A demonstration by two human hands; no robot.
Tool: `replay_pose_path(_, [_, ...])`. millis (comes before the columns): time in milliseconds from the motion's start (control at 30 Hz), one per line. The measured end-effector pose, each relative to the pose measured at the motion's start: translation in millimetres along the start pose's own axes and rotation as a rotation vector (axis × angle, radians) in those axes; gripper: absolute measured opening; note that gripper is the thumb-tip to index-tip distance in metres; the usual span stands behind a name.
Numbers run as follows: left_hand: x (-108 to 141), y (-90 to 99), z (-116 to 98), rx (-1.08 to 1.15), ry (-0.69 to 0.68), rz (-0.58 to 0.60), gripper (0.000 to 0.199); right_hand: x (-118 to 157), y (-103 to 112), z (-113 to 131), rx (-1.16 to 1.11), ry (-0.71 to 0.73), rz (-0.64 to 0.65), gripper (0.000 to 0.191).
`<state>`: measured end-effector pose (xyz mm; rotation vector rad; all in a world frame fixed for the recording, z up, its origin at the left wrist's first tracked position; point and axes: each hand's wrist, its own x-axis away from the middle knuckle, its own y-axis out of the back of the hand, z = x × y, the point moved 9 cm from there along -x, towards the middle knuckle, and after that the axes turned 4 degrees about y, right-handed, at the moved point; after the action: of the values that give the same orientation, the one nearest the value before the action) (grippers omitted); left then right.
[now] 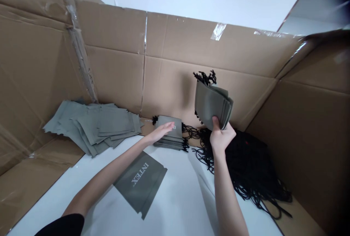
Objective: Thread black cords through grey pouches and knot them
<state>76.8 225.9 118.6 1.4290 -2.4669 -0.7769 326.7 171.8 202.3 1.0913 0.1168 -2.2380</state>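
My right hand (pixel 222 137) grips a stack of grey-green folded pouches (pixel 209 101) by its lower end, thumb on the near face. The stack is raised in front of the cardboard wall, with black cord ends sticking out along its top and left edge. My left hand (pixel 162 132), fingers stretched out, reaches over another neat pile of pouches (pixel 169 142) with black cords at its sides. Whether it touches that pile I cannot tell. Below my left forearm a flat grey-green pouch printed INTEX (pixel 147 183) lies on the white surface, partly covered by the arm.
Cardboard walls (pixel 115 72) enclose the white work surface (pixel 180 199) at the left, back and right. A loose heap of grey-green pouches (pixel 95 123) lies at the back left. A big tangle of black cords (pixel 254 166) spreads along the right side.
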Motion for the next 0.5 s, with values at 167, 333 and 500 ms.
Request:
replay_pose_path(167, [51,-0.8,-68,0.797,0.012,0.111,0.121,83,17,91,0.133,0.583,0.406,0.054])
replay_pose_path(333, [132,-47.5,8,0.895,0.761,0.146,0.055,197,22,93,0.013,0.728,0.850,0.052])
replay_pose_path(500, [169,-67.3,57,0.712,0.779,-0.010,0.055,248,15,33,-0.255,-0.032,1.336,0.077])
